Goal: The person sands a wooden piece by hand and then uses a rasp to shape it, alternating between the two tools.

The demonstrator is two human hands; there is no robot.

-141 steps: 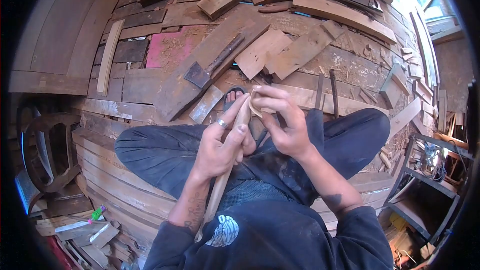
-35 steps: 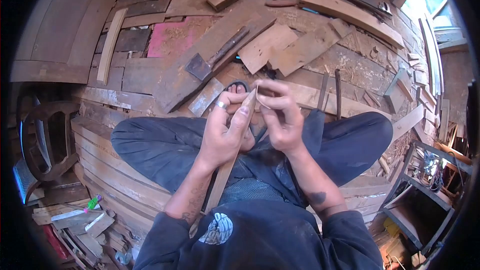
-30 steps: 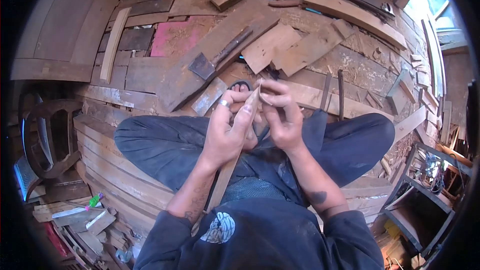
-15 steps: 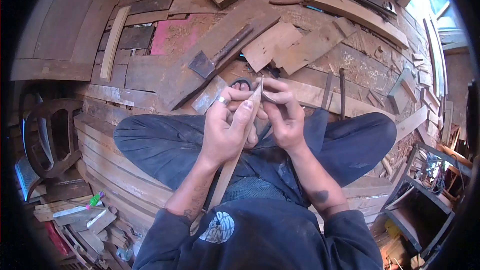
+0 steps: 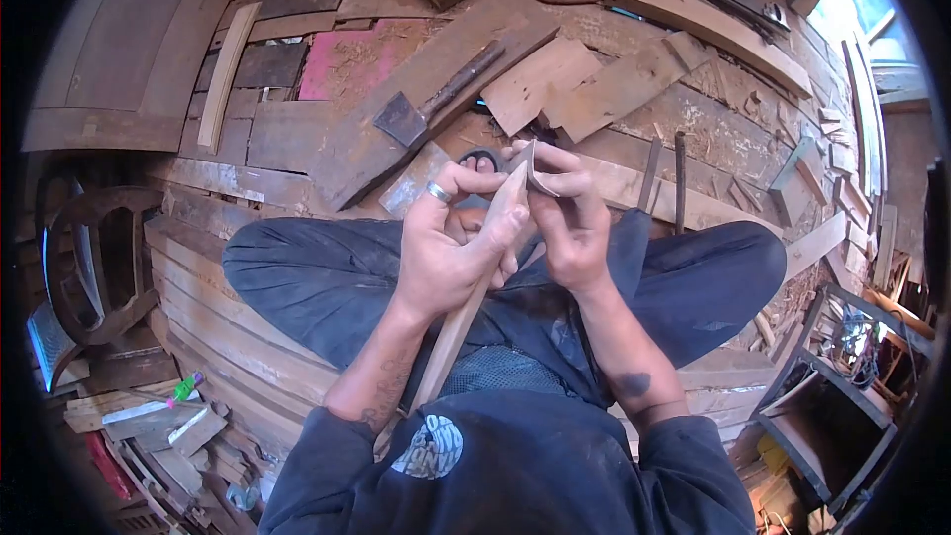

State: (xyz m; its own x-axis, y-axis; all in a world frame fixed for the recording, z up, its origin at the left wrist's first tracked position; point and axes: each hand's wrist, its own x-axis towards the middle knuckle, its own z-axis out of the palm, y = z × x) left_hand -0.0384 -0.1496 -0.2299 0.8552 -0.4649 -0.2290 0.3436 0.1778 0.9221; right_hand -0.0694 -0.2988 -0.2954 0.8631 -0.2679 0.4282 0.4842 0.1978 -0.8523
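Observation:
My left hand [image 5: 441, 258] is closed around a long, slim wooden stick [image 5: 458, 332], which slants from my lap up to a tapered tip between both hands. A ring shows on one left finger. Pinched in my right hand [image 5: 577, 238] is a thin, bent piece of sandpaper [image 5: 536, 178], pressed against the side of the stick's tip. My fingers partly hide the sandpaper and the upper stick. Beyond my hands, a tool with a broad flat head and a wooden handle [image 5: 466, 82] rests on a thick plank [image 5: 349, 154].
I sit cross-legged on the plank floor. Loose boards [image 5: 629, 89] and shavings lie ahead. A panelled wooden door [image 5: 124, 40] is at the upper left, a curved wooden frame [image 5: 99, 203] at left, scrap wood [image 5: 158, 436] below it. An open box-like frame [image 5: 827, 426] stands at right.
The sandpaper and my right fingers have shifted slightly up and right along the stick's tip. My left hand has turned a little, its thumb moving up and right.

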